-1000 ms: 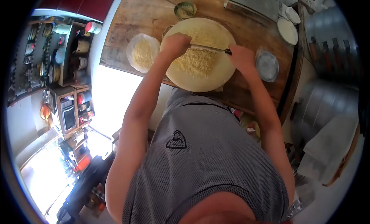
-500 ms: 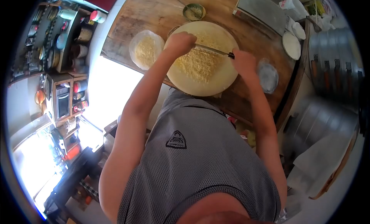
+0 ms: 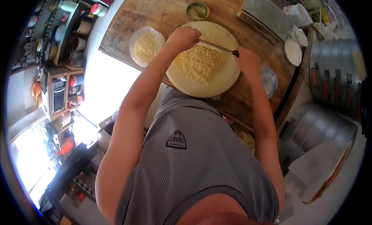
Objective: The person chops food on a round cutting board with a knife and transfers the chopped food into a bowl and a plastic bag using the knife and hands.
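A knife [image 3: 215, 46] spans the far part of a round pale cutting board [image 3: 184, 83], over a heap of finely chopped yellowish food [image 3: 201, 64]. My right hand [image 3: 248, 61] is closed around its dark handle at the board's right edge. At the other end, my left hand [image 3: 186, 37] is closed on the blade's tip end, with the fingers partly hidden from above. Left of the board is a clear plastic-lined bowl [image 3: 135, 56] holding more of the chopped food. A small green bowl [image 3: 206, 12] with a spoon in it stands beyond the board.
The board rests on a wooden table [image 3: 135, 12]. Right of it lies a clear plastic container or bag [image 3: 269, 81]. A metal-topped box [image 3: 265, 12] and white bowls [image 3: 293, 52] stand toward the far right. Large metal drums [image 3: 317, 128] flank the table's right side.
The view has shifted slightly. Both hands still grip the knife, which has moved a little over the board. The chopped heap looks a bit more spread.
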{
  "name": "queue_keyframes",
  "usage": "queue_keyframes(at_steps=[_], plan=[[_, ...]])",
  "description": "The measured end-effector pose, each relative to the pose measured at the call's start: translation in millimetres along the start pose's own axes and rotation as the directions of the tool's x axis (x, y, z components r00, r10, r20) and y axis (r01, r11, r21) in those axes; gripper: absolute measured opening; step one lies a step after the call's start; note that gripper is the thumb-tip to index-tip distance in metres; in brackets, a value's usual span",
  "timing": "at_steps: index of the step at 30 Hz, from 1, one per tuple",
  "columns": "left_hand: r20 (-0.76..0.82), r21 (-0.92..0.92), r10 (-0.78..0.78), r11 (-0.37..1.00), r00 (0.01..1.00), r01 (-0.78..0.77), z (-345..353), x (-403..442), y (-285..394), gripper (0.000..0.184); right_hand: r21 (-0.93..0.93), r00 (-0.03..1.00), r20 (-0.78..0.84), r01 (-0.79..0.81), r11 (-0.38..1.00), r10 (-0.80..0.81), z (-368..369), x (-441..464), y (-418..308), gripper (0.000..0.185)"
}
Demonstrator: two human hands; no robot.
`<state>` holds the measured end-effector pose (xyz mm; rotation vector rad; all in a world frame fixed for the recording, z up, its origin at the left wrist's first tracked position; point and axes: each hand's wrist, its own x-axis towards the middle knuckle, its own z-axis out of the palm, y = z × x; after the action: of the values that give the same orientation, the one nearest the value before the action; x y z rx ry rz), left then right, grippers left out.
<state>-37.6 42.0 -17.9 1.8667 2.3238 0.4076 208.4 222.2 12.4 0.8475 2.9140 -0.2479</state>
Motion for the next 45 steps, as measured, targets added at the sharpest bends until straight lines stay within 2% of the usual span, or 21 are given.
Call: queue_keyframes(at_steps=[3,5,6,7,11,13,15,16,18,19,21,24,26,27,30,32,37,39,41,43,45], plan=[[0.117,0.038,-0.074,0.997,0.990,0.070,6.7,3.6,-2.7,0.018,-0.017,0.998,0.021,0.058,0.998,-0.058,16.7,5.6,6.3,0.021],[0.040,0.019,-0.046,0.999,0.998,0.046,-2.5,3.7,-0.4,0.018,-0.015,0.998,0.066,-0.005,1.000,0.006,-7.4,1.8,-1.9,0.020],[-0.030,-0.003,-0.016,1.000,0.999,0.016,-3.9,1.5,1.4,0.019,-0.011,0.997,0.071,-0.009,1.000,0.010,-5.4,1.2,-2.6,0.020],[-0.033,0.002,-0.008,1.000,0.999,0.008,0.4,6.0,-4.6,0.019,-0.029,0.998,0.061,0.012,1.000,-0.011,-4.8,6.6,-2.1,0.019],[0.038,0.030,-0.028,0.999,0.999,0.027,4.8,12.0,-7.8,0.019,-0.050,0.994,0.080,0.076,0.996,-0.072,21.8,19.4,14.2,0.017],[0.064,0.015,-0.035,0.999,0.997,0.034,3.2,7.0,-2.3,0.018,-0.027,0.996,0.088,0.030,0.999,-0.027,-5.5,12.0,4.3,0.018],[-0.033,0.029,-0.012,1.000,0.999,0.013,-0.4,14.4,-3.0,0.019,-0.005,0.997,0.074,-0.028,1.000,0.028,-8.6,17.9,4.7,0.018],[-0.027,0.024,-0.009,1.000,1.000,0.009,5.9,13.4,-3.4,0.019,-0.012,0.998,0.068,0.014,1.000,-0.013,4.5,19.7,7.1,0.019],[0.093,0.070,-0.044,0.997,0.995,0.037,6.1,22.2,-6.2,0.019,-0.021,0.998,0.045,0.045,0.999,-0.044,13.3,21.0,13.0,0.019],[0.088,0.076,-0.033,0.997,0.996,0.026,2.3,26.6,-8.5,0.019,-0.005,0.998,-0.005,0.056,0.998,-0.056,12.9,22.6,13.7,0.019],[0.035,0.023,-0.038,0.999,0.999,0.038,-1.8,14.5,-2.2,0.019,0.022,0.998,-0.023,0.060,0.998,-0.059,10.7,4.7,9.0,0.019],[0.120,0.030,-0.058,0.998,0.991,0.055,-29.8,-14.9,23.8,0.018,0.022,0.999,0.021,0.036,0.999,-0.036,-12.2,-32.3,-6.3,0.018],[0.146,0.028,-0.070,0.997,0.987,0.067,-31.9,-41.6,34.5,0.018,0.119,0.991,-0.038,0.134,0.984,-0.130,-9.8,-64.0,-16.8,0.017],[0.150,0.015,-0.054,0.998,0.987,0.053,-26.0,-59.6,38.6,0.018,0.124,0.992,-0.038,0.123,0.985,-0.119,-3.0,-78.7,-21.6,0.017],[0.153,-0.038,-0.032,0.999,0.988,0.038,-19.1,-106.9,60.1,0.018,0.157,0.994,0.044,0.092,0.983,-0.100,22.5,-121.7,-33.6,0.015],[0.280,-0.040,-0.079,0.995,0.957,0.094,-20.8,-121.9,70.6,0.014,0.208,0.990,0.050,0.120,0.971,-0.133,30.0,-137.2,-38.3,0.014],[0.268,-0.048,-0.064,0.996,0.961,0.080,-3.4,-119.8,61.2,0.014,0.225,0.990,0.034,0.123,0.966,-0.134,48.9,-117.8,-29.8,0.013],[0.289,-0.037,-0.120,0.990,0.950,0.136,-4.1,-105.5,56.1,0.018,0.219,0.992,0.019,0.118,0.968,-0.125,49.1,-101.8,-22.6,0.013],[0.235,-0.058,-0.075,0.994,0.969,0.092,-0.7,-96.3,47.7,0.019,0.151,0.987,-0.041,0.161,0.975,-0.156,45.9,-87.2,-16.3,0.013],[0.111,-0.023,-0.055,0.998,0.992,0.058,-5.5,-84.1,45.6,0.019,0.124,0.990,-0.049,0.134,0.983,-0.129,29.0,-77.6,-16.7,0.012],[0.083,-0.019,-0.021,1.000,0.996,0.023,-14.2,-76.0,42.6,0.019,0.103,0.994,-0.049,0.102,0.989,-0.097,16.8,-78.9,-20.0,0.011]])
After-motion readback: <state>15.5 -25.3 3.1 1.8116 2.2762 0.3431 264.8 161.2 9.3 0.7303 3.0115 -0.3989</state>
